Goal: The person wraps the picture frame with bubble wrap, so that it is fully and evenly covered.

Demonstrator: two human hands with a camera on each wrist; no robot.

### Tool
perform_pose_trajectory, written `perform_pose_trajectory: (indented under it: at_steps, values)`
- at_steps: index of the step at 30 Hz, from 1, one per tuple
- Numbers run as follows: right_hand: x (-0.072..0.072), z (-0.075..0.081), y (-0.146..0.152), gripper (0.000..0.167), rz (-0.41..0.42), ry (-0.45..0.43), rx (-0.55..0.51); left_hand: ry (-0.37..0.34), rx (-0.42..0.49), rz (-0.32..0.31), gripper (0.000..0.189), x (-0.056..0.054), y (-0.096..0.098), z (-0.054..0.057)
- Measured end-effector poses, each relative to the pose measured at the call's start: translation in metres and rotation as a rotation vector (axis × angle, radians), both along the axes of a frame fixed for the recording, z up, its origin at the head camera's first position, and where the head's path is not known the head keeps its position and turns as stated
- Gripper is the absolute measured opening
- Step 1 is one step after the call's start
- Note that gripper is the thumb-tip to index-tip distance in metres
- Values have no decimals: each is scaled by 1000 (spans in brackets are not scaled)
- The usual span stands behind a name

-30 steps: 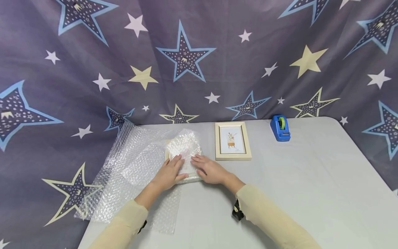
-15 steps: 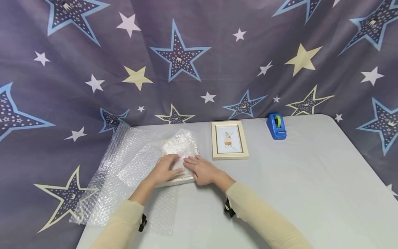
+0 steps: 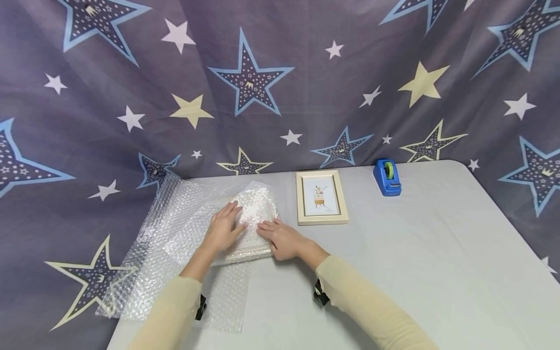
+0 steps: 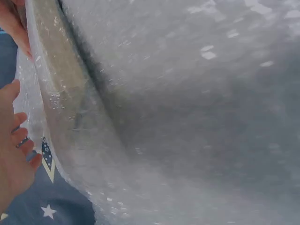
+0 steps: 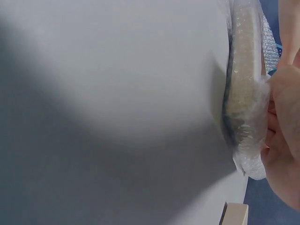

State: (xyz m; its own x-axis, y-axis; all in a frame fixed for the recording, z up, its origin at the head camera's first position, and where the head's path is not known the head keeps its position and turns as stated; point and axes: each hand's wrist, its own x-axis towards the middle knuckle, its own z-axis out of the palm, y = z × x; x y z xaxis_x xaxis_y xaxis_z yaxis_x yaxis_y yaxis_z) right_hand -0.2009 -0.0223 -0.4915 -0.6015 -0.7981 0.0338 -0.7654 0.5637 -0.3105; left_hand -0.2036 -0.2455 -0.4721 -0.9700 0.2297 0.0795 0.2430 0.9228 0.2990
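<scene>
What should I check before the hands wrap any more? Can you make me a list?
1. Right hand on the bundle: ok.
2. Left hand pressing down: cannot tell.
3. Bubble wrap all folded in: not ok, much lies spread to the left.
4. Bundle's near edge covered: ok.
5. Other frame clear of the hands: ok.
6. Tape dispenser on the table: ok, right of that frame.

Hands [image 5: 287, 126] at bubble-wrapped frame [image 5: 244, 61], shadowed grey table [image 5: 140, 93]
</scene>
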Motion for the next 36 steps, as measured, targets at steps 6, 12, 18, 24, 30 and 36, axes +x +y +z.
perform_pose_trajectory:
  at_steps: [6, 12, 18, 24, 30, 36]
  values:
    - [0, -1, 1, 58, 2, 2, 2, 7, -126, -83, 68, -25, 15, 6]
    - [0, -3, 1, 60, 13, 22, -9, -49, -170, -133, 76, -42, 34, 11]
    - [0, -4, 1, 61, 11, 21, -7, -126, -240, -90, 80, -52, 45, 4]
    - [-1, -4, 3, 58, 17, 21, -21, -172, -193, -42, 80, -58, 46, 0]
    - [-1, -5, 4, 56, 28, 24, -49, -166, -142, -23, 78, -61, 44, 0]
    - [1, -4, 3, 57, 12, 18, -43, -195, -89, -20, 78, -68, 40, 2]
